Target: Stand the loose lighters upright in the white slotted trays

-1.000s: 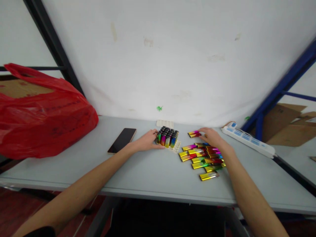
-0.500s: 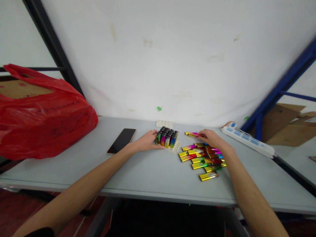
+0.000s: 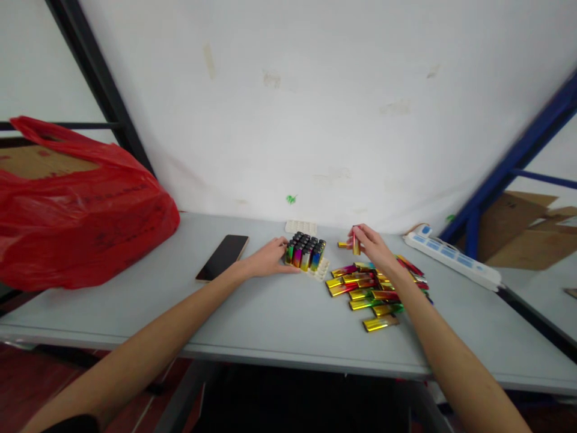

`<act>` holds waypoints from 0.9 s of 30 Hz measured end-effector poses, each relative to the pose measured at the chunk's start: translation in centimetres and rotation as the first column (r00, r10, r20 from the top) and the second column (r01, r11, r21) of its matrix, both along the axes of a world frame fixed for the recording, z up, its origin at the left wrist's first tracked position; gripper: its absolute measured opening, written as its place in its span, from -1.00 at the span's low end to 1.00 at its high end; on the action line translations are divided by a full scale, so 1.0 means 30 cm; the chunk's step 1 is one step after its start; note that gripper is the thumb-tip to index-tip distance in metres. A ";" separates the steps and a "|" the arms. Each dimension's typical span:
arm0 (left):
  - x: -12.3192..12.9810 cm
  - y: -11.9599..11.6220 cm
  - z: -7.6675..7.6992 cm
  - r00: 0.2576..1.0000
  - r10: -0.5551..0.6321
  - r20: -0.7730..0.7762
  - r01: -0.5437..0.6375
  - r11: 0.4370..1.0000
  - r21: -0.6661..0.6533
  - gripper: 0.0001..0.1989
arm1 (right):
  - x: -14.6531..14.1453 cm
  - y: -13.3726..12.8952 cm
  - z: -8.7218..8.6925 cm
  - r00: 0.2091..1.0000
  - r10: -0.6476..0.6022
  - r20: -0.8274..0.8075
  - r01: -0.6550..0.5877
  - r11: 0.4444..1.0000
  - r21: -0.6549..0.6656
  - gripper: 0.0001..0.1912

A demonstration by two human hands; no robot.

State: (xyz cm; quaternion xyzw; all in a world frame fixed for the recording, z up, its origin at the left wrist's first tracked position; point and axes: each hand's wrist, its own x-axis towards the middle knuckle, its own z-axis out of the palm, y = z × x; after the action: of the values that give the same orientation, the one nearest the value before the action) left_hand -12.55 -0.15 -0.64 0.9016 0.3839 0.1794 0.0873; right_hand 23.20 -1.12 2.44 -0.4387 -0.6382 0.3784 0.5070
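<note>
Upright metallic, multicoloured lighters (image 3: 305,255) with black tops stand packed in rows in a white slotted tray (image 3: 321,272). My left hand (image 3: 270,257) grips the tray's left end, its thumb along the front edge and its fingers beside the lighters. To the right, my right hand (image 3: 370,245) is closed on a red-and-gold lighter (image 3: 356,243), held roughly upright above the table. Another gold lighter (image 3: 342,245) lies partly hidden behind that hand. A loose pile of shiny lighters (image 3: 360,285) lies below my right hand, partly covered by my forearm.
A second white tray (image 3: 300,227) lies by the wall. A black phone (image 3: 223,257) rests left of my left hand. A red plastic bag (image 3: 90,210) fills the left end of the table (image 3: 270,319). A white power strip (image 3: 453,258) lies along the right side.
My right hand has lifted a lighter off the table, moved slightly left and turned it from lying flat to upright. My left hand stays at the tray.
</note>
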 end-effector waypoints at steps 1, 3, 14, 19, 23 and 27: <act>0.000 0.000 0.000 1.000 0.000 -0.001 0.000 1.000 -0.002 -0.34 | -0.025 -0.013 0.002 0.997 0.058 -0.060 -0.060 0.997 -0.040 -0.32; 0.000 0.002 -0.002 1.000 0.001 -0.004 -0.001 1.000 -0.011 -0.34 | -0.073 -0.038 0.005 0.981 0.149 -0.126 -0.161 0.983 -0.092 -0.35; 0.012 0.001 0.005 0.998 0.009 0.055 -0.007 0.999 -0.031 -0.36 | -0.192 -0.095 -0.001 0.922 -0.129 0.364 0.074 0.984 0.163 -0.26; 0.023 0.009 0.002 0.998 0.024 0.066 -0.021 0.999 -0.048 -0.36 | -0.196 -0.089 0.000 0.883 -0.241 0.404 0.167 0.963 0.209 -0.35; 0.021 0.011 0.002 0.997 0.010 0.074 -0.006 0.999 -0.050 -0.35 | -0.184 -0.087 0.005 0.863 -0.290 0.412 0.204 0.949 0.241 -0.35; 0.020 0.009 0.006 0.997 0.001 0.076 0.003 0.999 -0.049 -0.33 | -0.176 -0.106 0.019 0.877 -0.230 0.422 0.127 0.958 0.258 -0.36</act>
State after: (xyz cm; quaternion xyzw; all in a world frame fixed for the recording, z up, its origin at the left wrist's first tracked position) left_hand -11.94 0.11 -0.47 0.8919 0.3841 0.2040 0.1240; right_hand 17.92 -4.31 3.00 -0.5117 -0.7324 0.1446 0.4252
